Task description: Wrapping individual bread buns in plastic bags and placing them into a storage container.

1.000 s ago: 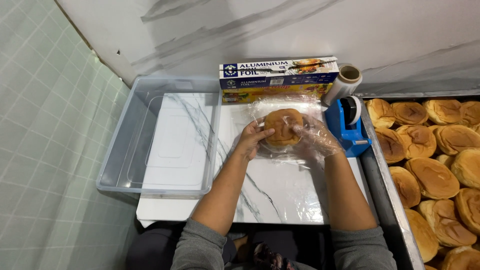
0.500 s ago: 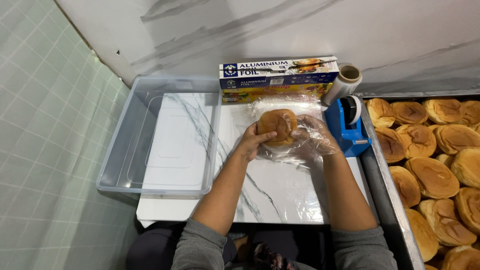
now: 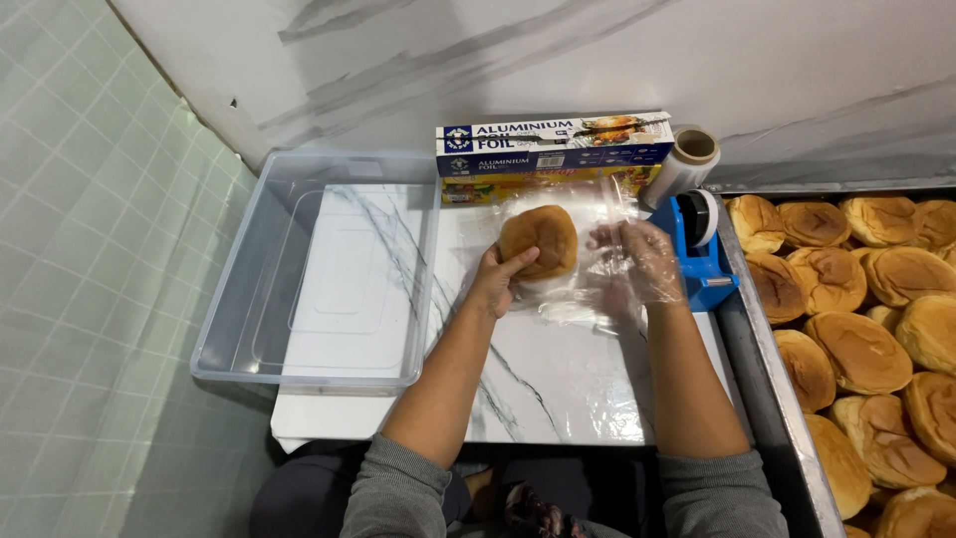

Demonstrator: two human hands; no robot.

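Bun [image 3: 538,240] is now lifting off the countertop's far edge, pinched in the left hand [image 3: 495,282]; the right hand [image 3: 637,261], spread, is drawing cling film [image 3: 588,289] aside.

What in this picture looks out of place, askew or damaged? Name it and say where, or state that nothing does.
Nothing looks damaged or spilled. The only untidy thing is the clear plastic film, crumpled on the marble table under the right hand. The left hand holds a whole bun; the clear tub sits square.

Bun [image 3: 538,239] on wrap [image 3: 588,289] mid-table, tub [image 3: 319,269] left, foil box [image 3: 553,149] behind, bun tray [image 3: 866,329] right
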